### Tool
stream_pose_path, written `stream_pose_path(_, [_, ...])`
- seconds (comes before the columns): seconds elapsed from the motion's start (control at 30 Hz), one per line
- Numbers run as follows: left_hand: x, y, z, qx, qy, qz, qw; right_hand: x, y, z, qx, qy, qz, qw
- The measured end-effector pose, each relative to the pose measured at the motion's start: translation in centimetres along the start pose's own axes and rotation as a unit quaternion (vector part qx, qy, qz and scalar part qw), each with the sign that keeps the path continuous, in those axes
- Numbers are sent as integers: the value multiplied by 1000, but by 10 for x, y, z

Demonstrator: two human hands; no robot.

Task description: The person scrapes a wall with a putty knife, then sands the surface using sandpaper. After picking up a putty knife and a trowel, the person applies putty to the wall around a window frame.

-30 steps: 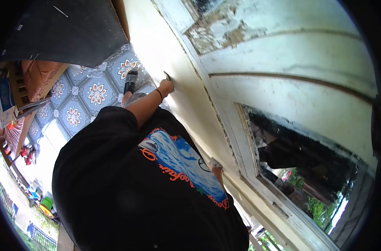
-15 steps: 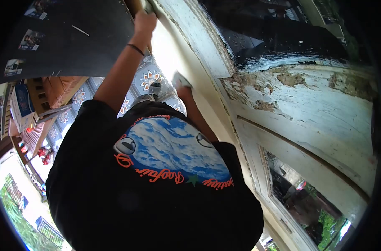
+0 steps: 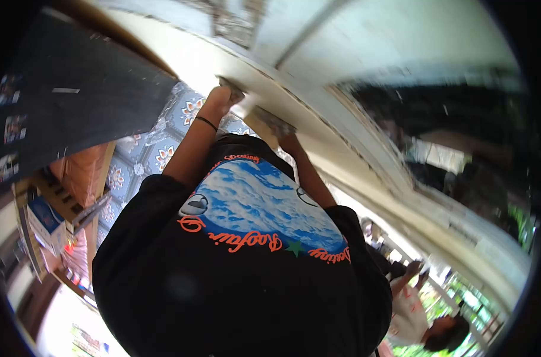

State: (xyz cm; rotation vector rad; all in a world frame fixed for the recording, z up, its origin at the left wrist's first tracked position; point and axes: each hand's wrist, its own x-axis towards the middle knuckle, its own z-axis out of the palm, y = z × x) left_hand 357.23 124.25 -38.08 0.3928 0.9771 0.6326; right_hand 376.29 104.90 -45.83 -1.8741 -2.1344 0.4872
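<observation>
Against the pale wall strip (image 3: 276,95), my left hand (image 3: 220,100) is closed round a small putty knife (image 3: 232,88) with a dark, flat blade. To its right and slightly lower, my right hand (image 3: 289,143) grips a wider, flat putty spreader (image 3: 271,122), grey along its upper edge with a beige face. The two tools are close together but apart, both right at the wall surface. Much of my right hand's fingers is hidden behind the spreader. My black printed shirt (image 3: 235,291) fills the lower middle of the view.
A large dark board (image 3: 74,89) stands on the left, above patterned floor tiles (image 3: 163,154). Wooden seating with orange cushions (image 3: 86,178) and a blue-white box (image 3: 44,217) lie beyond. A peeling white window frame (image 3: 365,125) runs along the right. Another person (image 3: 416,309) is at lower right.
My left hand has come down from high beside the board to near my right hand. The view has tilted, and another person now shows at lower right.
</observation>
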Motion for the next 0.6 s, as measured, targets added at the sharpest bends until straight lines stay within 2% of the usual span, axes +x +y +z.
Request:
stream_pose_path(0.03, [6, -22, 7, -3, -63, -87, 994, -43, 25, -4, -9, -5, 8, 1000])
stream_pose_path(0.1, [9, -61, 26, 36, -92, -169, 981, -132, 60, -33, -1, -63, 106, 992])
stream_pose_path(0.2, [16, -108, 50, 77, -125, -235, 961, -269, 121, -55, 41, -48, 341, 938])
stream_pose_path(0.23, [28, -122, 48, 88, -128, -250, 956, -295, 117, -86, -15, -93, 353, 931])
stream_pose_path(0.27, [35, -128, 45, 89, -126, -253, 955, -311, 118, -111, -128, -253, 426, 859])
stream_pose_path(0.3, [40, -128, 39, 49, -128, -264, 955, -322, 111, -136, -132, -249, 384, 879])
stream_pose_path(0.33, [43, -124, 35, 11, -131, -272, 953, -335, 122, -130, -42, -161, 545, 822])
stream_pose_path(0.37, [42, -112, 32, 12, -127, -269, 955, -324, 110, -137, -40, -118, 568, 814])
stream_pose_path(0.43, [33, -76, 21, 31, -98, -194, 976, -284, 95, -135, -86, -198, 554, 804])
stream_pose_path(0.5, [42, -39, -1, 16, -28, -158, 987, -262, 133, -76, -96, -363, 412, 830])
stream_pose_path(0.57, [58, 15, -41, -15, -19, -105, 994, -194, 124, -21, -89, -349, 415, 835])
stream_pose_path(0.6, [59, 28, -49, -12, -14, -101, 995, -179, 120, -14, -86, -348, 410, 839])
